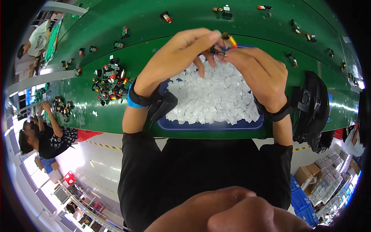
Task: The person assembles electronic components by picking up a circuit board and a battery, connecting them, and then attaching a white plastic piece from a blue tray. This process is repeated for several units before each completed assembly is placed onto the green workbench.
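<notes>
Above a blue tray [210, 127] heaped with small white square pieces [210, 96], I hold a small electronic assembly [232, 41]. It shows a yellow and red cylinder, like a battery, with dark wiring and parts beside it. My left hand [189, 48] grips its left side between thumb and forefinger, the other fingers hanging loosely below. From the right, my right hand [261, 69] pinches its lower end with curled fingers. The fingertips partly cover the assembly, so its exact shape is hidden.
Left of the tray lies a pile of similar assemblies [110, 81] on the green table [147, 50]. Single ones, such as one assembly [166, 17], are scattered along the far side. A black bag [311, 104] lies at the right. A co-worker [46, 133] sits at the left.
</notes>
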